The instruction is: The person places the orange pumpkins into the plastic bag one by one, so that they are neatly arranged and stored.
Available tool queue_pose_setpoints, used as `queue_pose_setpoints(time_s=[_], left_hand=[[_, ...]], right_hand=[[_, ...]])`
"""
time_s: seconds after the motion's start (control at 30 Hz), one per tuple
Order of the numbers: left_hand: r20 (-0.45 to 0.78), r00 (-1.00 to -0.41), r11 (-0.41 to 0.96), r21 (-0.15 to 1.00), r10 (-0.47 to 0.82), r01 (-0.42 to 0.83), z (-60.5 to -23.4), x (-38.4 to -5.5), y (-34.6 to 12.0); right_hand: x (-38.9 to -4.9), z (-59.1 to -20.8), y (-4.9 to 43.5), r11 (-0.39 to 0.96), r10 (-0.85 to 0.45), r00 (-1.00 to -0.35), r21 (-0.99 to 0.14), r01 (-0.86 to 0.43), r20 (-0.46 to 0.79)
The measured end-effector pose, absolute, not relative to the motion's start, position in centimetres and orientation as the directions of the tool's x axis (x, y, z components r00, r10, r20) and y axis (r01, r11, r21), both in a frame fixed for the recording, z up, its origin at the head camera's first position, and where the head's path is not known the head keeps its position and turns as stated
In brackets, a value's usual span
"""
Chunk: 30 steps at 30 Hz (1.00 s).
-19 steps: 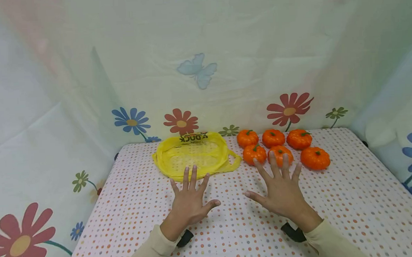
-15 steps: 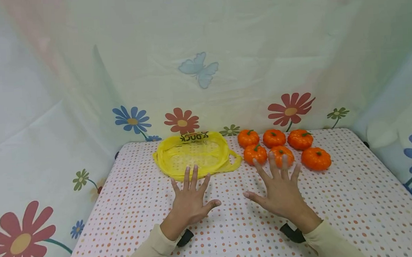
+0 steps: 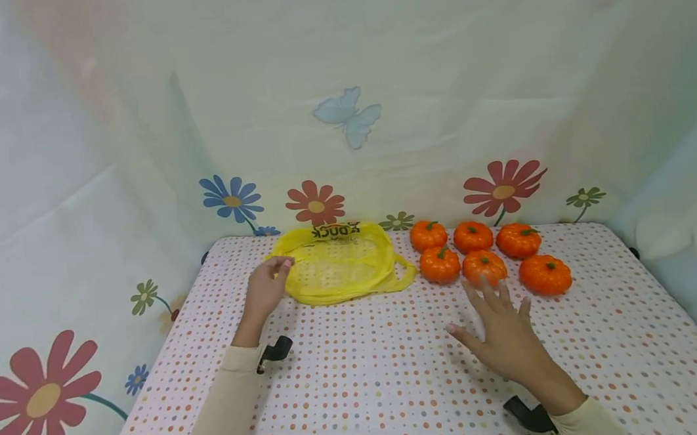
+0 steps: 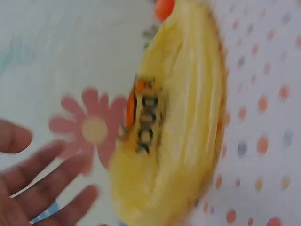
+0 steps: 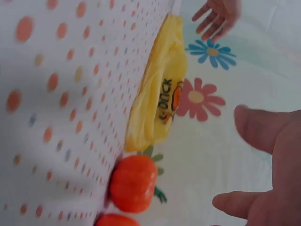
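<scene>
Yellow bag (image 4: 176, 122) lies near the left grip (image 3: 266, 290).

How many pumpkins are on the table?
6, all right of the yellow bag: back left pumpkin, back middle pumpkin, back right pumpkin, front left pumpkin, front middle pumpkin, front right pumpkin.

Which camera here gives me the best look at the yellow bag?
The head view, because the yellow bag shows sharply from above, only its left edge partly behind the left hand. The left wrist view shows it larger but blurred; the right wrist view shows it side-on, lettering visible.
</scene>
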<state>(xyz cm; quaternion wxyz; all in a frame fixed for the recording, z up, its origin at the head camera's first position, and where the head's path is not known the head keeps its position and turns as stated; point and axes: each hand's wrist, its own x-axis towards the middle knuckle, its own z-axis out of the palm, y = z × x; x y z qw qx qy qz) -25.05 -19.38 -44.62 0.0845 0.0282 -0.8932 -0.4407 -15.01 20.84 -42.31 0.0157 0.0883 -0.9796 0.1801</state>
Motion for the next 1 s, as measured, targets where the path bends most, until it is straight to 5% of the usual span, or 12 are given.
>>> queue_pose_setpoints(time_s=[0.1,0.27,0.5,1.0], left_hand=[[0.147,-0.957,0.373,0.927,-0.248,0.046,-46.5,-27.3,-21.8],[0.065,-0.964,0.087,0.995,-0.258,0.044,-49.3,-28.6,-23.9],[0.045,-0.975,0.208,0.978,-0.217,-0.001,-50.8,-29.2,-24.0],[-0.026,-0.979,0.472,0.874,-0.202,-0.12,-50.5,-29.5,-23.3]], right_hand=[[-15.0,-42.2,22.5,0.918,-0.11,-0.992,-0.377,-0.126,0.063],[-15.2,-41.9,24.4,0.911,0.013,-0.982,-0.408,-0.067,0.19],[-16.0,-41.9,27.1,0.899,0.104,-0.888,-0.424,-0.108,0.447],[-17.4,-42.7,29.4,0.877,0.19,-0.823,-0.469,-0.103,0.535]])
